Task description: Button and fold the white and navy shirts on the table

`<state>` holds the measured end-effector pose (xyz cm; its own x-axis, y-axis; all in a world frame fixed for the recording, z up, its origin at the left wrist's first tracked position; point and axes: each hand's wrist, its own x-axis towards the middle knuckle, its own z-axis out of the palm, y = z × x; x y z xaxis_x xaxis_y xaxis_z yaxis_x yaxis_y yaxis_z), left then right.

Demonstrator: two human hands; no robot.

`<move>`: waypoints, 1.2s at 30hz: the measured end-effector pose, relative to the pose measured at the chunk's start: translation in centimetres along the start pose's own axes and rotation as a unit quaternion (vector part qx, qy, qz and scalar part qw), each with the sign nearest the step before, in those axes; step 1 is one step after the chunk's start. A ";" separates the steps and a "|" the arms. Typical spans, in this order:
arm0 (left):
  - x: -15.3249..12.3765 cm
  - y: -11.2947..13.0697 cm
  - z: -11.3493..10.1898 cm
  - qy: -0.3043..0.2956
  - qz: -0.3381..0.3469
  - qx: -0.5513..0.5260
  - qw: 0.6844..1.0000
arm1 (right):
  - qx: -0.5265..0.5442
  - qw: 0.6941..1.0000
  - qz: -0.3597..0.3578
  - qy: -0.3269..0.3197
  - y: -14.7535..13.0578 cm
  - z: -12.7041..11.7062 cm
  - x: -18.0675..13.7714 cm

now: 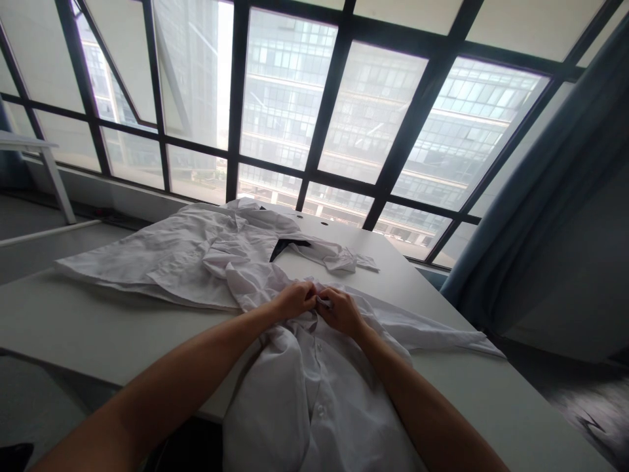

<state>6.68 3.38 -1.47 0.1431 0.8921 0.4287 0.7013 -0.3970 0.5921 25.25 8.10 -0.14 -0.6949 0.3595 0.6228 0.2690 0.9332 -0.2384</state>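
Left hand [295, 300] and right hand [340, 311] fingers pinch the white shirt [304, 393] placket up top (lower buttons [320, 410] look fastened), topmost probably left.

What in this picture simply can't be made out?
1. Head view: exactly what the left hand and right hand pinch on the shirt. It is tiny and the fingers cover it.
2. Head view: the shirt's lower part, cut off by the bottom edge.
3. Head view: the dark thing by the second shirt, half covered by white cloth.
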 end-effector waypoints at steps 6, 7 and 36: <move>0.0 0.4 -0.6 -0.025 0.003 0.002 1.000 | 0.034 0.999 0.006 -0.010 -0.1 -0.2 0.0; 0.0 0.5 -0.7 -0.032 0.002 0.002 0.999 | 0.037 0.999 0.008 -0.013 -0.1 -0.2 0.0; -0.3 0.1 -0.1 -0.051 0.004 0.009 0.999 | -0.001 0.999 0.035 -0.028 1.2 0.0 -0.3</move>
<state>6.60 3.03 -1.45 0.2181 0.9069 0.3604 0.7129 -0.4002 0.5758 25.81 9.15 -0.57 -0.7106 0.4233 0.5620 0.3193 0.9058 -0.2786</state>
